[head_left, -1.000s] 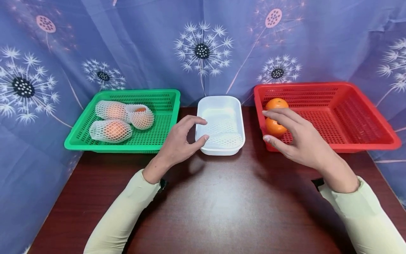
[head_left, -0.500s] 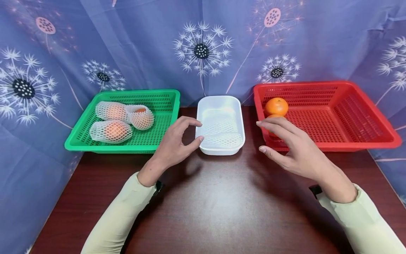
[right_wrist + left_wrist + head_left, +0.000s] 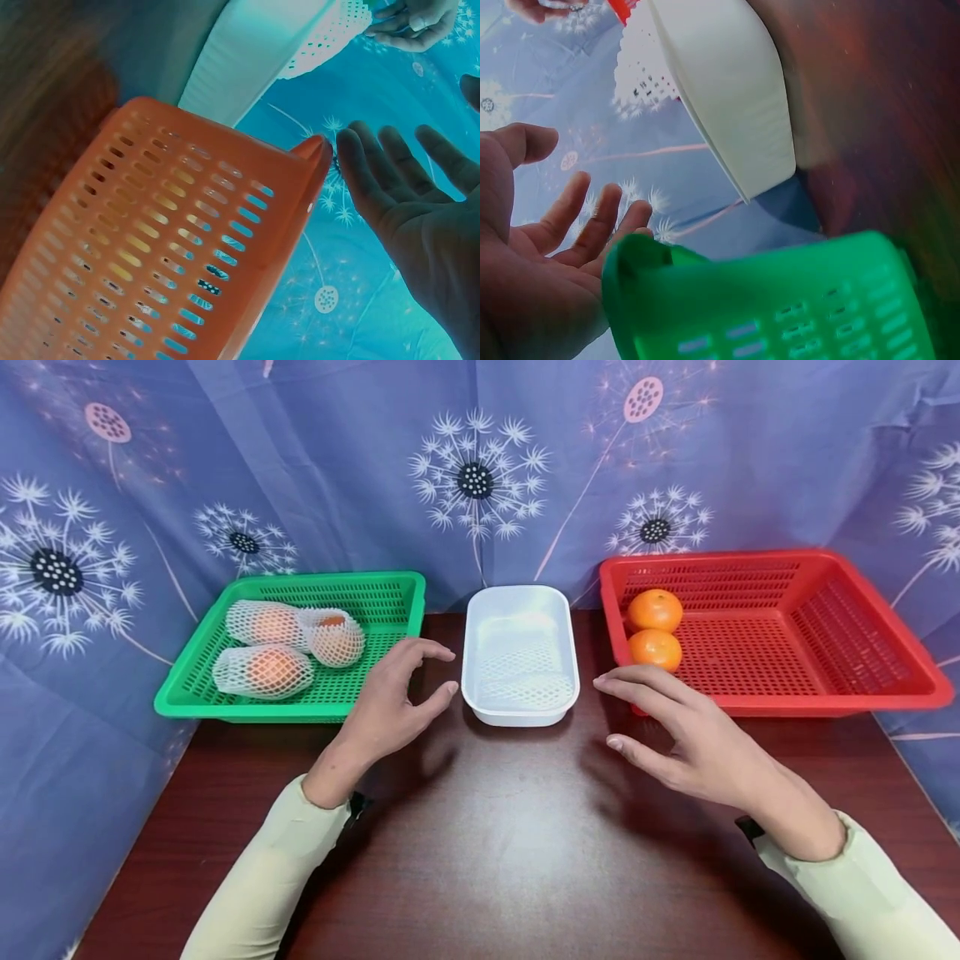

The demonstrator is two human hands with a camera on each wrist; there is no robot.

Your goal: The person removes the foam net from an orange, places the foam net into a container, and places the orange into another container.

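Note:
My left hand [image 3: 393,702] hovers with spread, relaxed fingers at the right end of the green basket [image 3: 292,713], holding nothing. Three oranges in white foam nets, one of them the front orange [image 3: 276,672], lie in that basket. Between the hands stands a white plastic tray [image 3: 520,718] with white foam netting [image 3: 525,681] in it. My right hand [image 3: 697,739], also relaxed and holding nothing, is over the front left corner of the red basket [image 3: 832,702]. Two bare oranges, a rear orange [image 3: 655,611] and a nearer orange [image 3: 656,650], sit at that basket's left wall.
All three containers stand in a row at the back of a dark brown table [image 3: 517,860]. Behind them hangs a blue curtain [image 3: 345,460] with dandelion prints. In the left wrist view, the green basket's wall [image 3: 780,300] is close below the fingers.
Both hands have drawn back toward the person. The left has shifted left, off the white tray's edge, and the right has uncovered the two bare oranges. Fruit and containers stay put.

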